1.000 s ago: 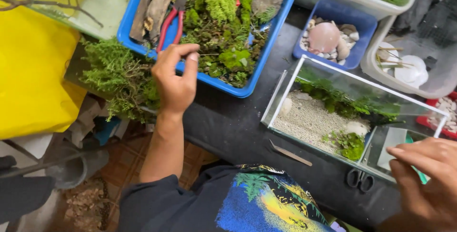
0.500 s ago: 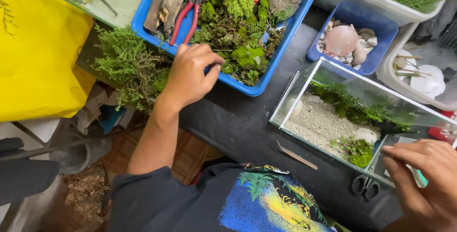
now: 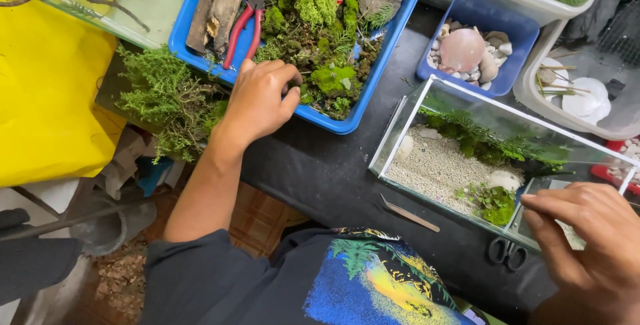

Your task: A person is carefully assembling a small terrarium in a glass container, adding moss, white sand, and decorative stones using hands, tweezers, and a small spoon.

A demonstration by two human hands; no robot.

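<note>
Moss (image 3: pixel 313 45) fills the blue tray (image 3: pixel 333 122), and the left hand (image 3: pixel 260 102) pinches into it with fingers curled. Beside the glass tank (image 3: pixel 467 158), the right hand (image 3: pixel 587 245) rests half-closed; what it grips, I cannot tell.

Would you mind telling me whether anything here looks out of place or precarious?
One thing: a clump of green moss lies outside the blue tray, spilling over the table's left edge. The scissors sit by the near table edge. Nothing looks spilled or broken; the left hand is picking in the tray.
</note>
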